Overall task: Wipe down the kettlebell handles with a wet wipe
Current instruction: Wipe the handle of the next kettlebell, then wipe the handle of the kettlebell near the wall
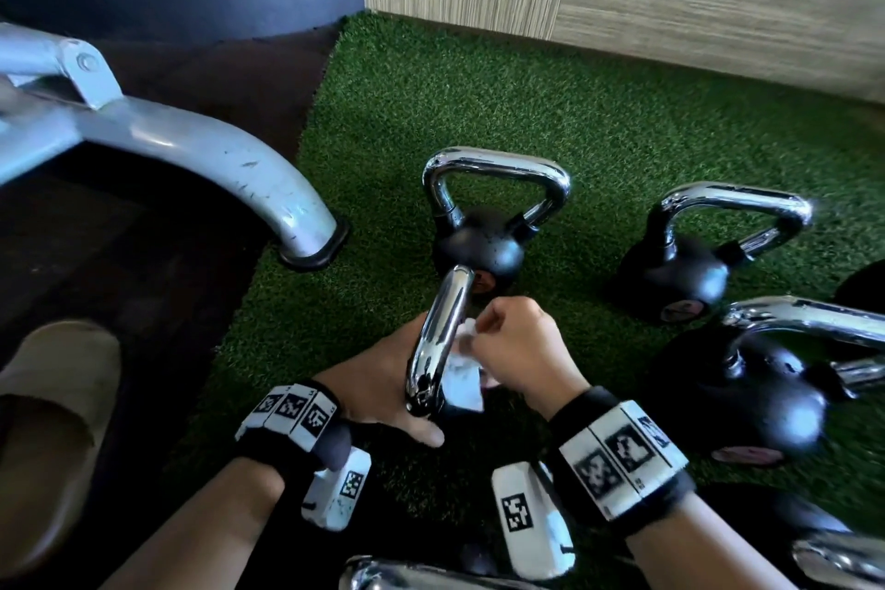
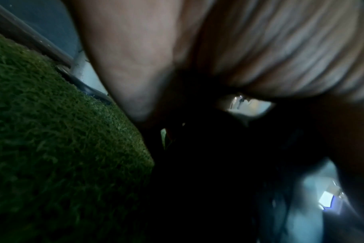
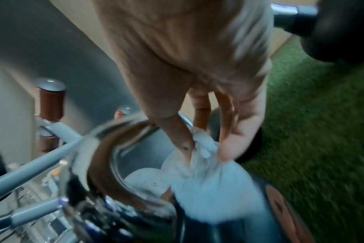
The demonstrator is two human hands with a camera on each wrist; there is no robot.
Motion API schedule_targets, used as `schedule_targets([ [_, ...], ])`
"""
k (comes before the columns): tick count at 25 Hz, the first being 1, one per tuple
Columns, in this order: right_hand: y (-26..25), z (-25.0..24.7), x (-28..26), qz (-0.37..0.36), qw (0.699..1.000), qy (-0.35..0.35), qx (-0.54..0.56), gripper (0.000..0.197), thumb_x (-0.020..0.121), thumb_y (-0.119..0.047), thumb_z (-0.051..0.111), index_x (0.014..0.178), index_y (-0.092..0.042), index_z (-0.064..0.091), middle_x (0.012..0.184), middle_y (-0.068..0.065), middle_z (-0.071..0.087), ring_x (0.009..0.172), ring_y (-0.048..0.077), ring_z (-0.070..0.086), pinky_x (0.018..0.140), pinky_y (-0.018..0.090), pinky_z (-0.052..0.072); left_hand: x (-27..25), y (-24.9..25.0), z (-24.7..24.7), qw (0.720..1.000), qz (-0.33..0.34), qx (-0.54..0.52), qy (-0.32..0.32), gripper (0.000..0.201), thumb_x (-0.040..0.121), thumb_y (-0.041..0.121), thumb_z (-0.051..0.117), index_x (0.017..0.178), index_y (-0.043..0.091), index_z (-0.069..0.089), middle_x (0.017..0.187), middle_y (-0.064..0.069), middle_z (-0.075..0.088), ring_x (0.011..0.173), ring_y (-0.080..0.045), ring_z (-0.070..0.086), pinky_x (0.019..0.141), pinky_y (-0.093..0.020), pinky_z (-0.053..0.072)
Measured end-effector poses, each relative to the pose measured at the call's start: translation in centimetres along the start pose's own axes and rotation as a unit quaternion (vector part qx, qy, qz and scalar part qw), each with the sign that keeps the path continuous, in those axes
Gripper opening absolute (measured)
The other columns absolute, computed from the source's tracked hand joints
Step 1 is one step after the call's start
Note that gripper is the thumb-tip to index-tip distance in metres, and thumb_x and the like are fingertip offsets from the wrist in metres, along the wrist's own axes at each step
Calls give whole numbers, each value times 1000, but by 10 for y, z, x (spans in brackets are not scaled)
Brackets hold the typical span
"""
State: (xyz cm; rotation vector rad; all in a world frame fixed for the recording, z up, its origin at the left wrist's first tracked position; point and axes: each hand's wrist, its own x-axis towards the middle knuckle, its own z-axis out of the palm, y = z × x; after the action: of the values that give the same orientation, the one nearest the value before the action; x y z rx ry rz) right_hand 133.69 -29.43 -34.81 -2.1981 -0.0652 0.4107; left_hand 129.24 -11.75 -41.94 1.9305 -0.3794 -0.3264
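A black kettlebell with a chrome handle [image 1: 438, 340] stands on green turf just in front of me, its body mostly hidden by my hands. My left hand [image 1: 383, 378] wraps the kettlebell low down on its left side, thumb lying along the near side. In the left wrist view the left hand [image 2: 177, 65] covers the dark kettlebell body [image 2: 208, 164]. My right hand [image 1: 517, 350] pinches a crumpled white wet wipe [image 1: 464, 374] against the right side of the handle. The right wrist view shows the right hand [image 3: 206, 151] holding the wet wipe [image 3: 208, 177] inside the curved handle [image 3: 102, 164].
Three more kettlebells stand on the turf [image 1: 479, 86]: one behind [image 1: 479, 249], one at right [image 1: 680, 273], one nearer right [image 1: 747, 398]. Chrome handles show at the bottom edge [image 1: 407, 575]. A grey machine leg [image 1: 239, 163] and a beige slipper [image 1: 48, 422] are on the left.
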Motion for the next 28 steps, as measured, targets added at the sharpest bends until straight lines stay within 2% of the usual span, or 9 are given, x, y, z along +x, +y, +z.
schedule_targets([
  [4, -27, -27, -29, 5, 979, -202, 3, 10, 84, -5, 64, 93, -7, 65, 85, 13, 73, 63, 26, 72, 62, 44, 64, -6, -12, -18, 992, -77, -64, -79, 106, 65, 10, 90, 148, 32, 27, 132, 30, 59, 126, 6, 52, 105, -21, 42],
  [7, -42, -37, -36, 14, 952, -305, 35, 15, 89, -11, 58, 85, -4, 71, 70, 4, 69, 63, 21, 58, 59, 32, 56, 2, -3, -22, 977, -113, -183, -11, 69, 74, -4, 65, 138, 18, 48, 110, 11, 74, 101, -1, 67, 84, -19, 53],
  [9, -46, -36, -39, 17, 944, -325, 53, 27, 93, -30, 61, 86, -7, 72, 72, 3, 70, 63, 19, 55, 56, 29, 50, 10, 9, -21, 975, -135, -173, 32, 39, 91, -2, 57, 122, 22, 59, 94, 14, 75, 87, 1, 68, 74, -14, 51],
  [11, -46, -27, -44, -40, 945, -324, -30, 19, 87, -47, 73, 81, -29, 75, 67, -13, 68, 58, 7, 56, 55, 21, 47, 18, 9, -21, 985, -142, -87, 41, 25, 96, 13, 63, 112, 32, 62, 96, 23, 73, 93, 7, 65, 83, -17, 49],
  [13, -46, -18, -45, -111, 939, -273, -180, 18, 80, -54, 78, 68, -44, 68, 64, -22, 64, 62, -4, 56, 56, 11, 41, 22, 8, -25, 987, -156, -12, 42, 24, 84, 34, 70, 108, 36, 63, 94, 24, 71, 94, 7, 63, 91, -26, 50],
  [15, -47, -15, -43, -125, 940, -212, -237, 28, 72, -56, 82, 69, -34, 65, 75, -15, 63, 75, 4, 58, 57, 15, 39, 27, 7, -29, 983, -173, 45, 29, 56, 73, 53, 64, 124, 33, 59, 111, 17, 69, 107, -1, 62, 101, -33, 49],
  [18, -52, -26, -34, -98, 936, -202, -271, 38, 69, -46, 85, 61, -22, 57, 69, -9, 57, 64, 8, 53, 50, 21, 35, 27, 12, -25, 974, -176, 138, 44, 88, 75, 64, 53, 152, 26, 37, 143, -2, 59, 130, -14, 55, 110, -35, 43],
  [23, -48, -55, -20, -136, 884, -159, -418, 33, 67, -29, 84, 64, -13, 55, 63, -2, 53, 69, 24, 57, 49, 26, 36, 3, 7, -14, 956, -179, 148, 178, 44, 86, 61, 66, 123, 42, 53, 110, 11, 71, 101, -10, 69, 89, -32, 56],
  [28, -32, -79, -16, -151, 894, -108, -408, 14, 77, -10, 67, 90, -10, 64, 86, 8, 60, 87, 31, 66, 61, 27, 46, -5, 24, -1, 944, -182, 197, 192, 53, 77, 66, 70, 122, 39, 63, 106, 18, 74, 100, 0, 68, 91, -23, 54],
])
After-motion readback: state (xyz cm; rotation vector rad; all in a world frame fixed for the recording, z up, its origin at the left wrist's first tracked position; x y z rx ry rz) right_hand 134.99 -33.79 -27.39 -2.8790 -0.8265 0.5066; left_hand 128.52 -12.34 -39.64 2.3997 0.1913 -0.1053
